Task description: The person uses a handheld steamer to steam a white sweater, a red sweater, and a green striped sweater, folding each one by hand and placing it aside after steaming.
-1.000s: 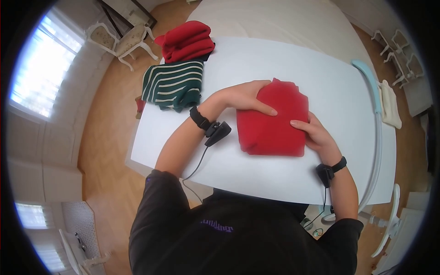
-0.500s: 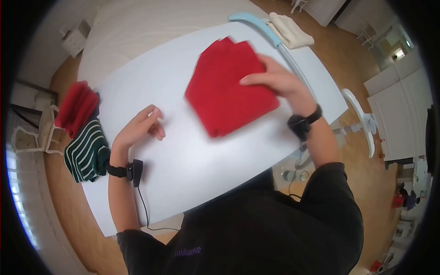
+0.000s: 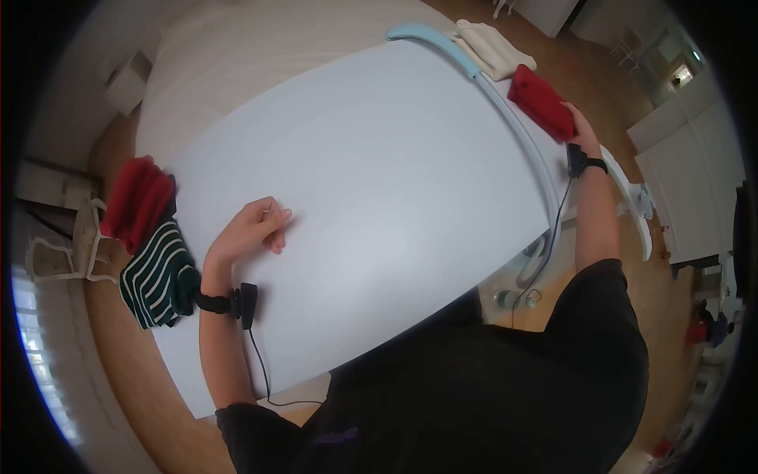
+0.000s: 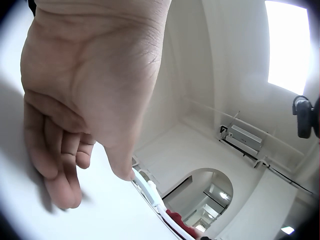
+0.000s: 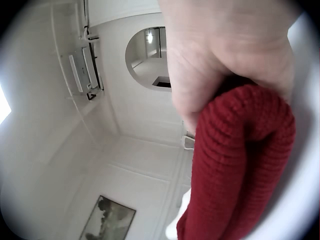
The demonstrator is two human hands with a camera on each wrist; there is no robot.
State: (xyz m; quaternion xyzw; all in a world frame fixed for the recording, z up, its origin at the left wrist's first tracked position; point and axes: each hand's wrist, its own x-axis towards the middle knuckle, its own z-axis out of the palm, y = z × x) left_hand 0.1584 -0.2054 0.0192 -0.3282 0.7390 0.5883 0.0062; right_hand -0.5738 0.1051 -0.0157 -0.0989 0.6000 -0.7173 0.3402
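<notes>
At the right end of the white table, my right hand holds a folded red knit garment. In the right wrist view the ribbed red knit is doubled into a thick fold under the palm, with the thumb along one side; the other fingers are hidden. My left hand is at the left part of the table, holding nothing. Its fingers are loosely bent, and the left wrist view shows the fingertips close over the white surface.
A curved bar with a light-blue end runs along the table's right side, between the hands. Beyond it lies a folded cream cloth. At the left edge are a red folded garment and a green-and-white striped one.
Both hands held the red garment at first; the left then let go. The right hand has carried it rightward past the curved bar, beside the cream cloth. The head view has turned right.
</notes>
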